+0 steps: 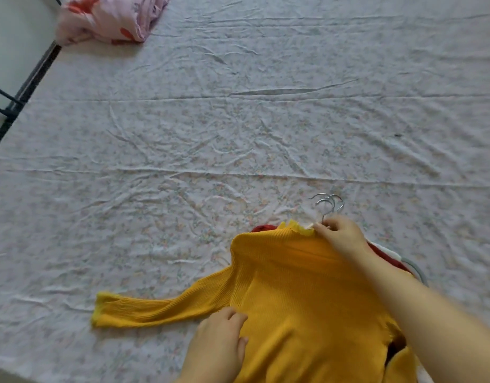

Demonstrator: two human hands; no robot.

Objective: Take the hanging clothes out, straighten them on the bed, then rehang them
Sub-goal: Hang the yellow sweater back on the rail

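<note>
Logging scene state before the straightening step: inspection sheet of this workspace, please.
Surface: floral bed sheet, wrinkled.
Job's things: yellow ribbed sweater lying on the sheet, one sleeve spread to the left; red garment under it; metal hanger hooks bunched beyond the collar.
Clutter: pink floral bedding bundle at the far-left corner.
Hands: left hand rests on the sweater by the armpit; right hand pinches the metal hanger hooks at the collar.
Cables: nothing seen.
Surroundings: black bed frame along the left edge.
</note>
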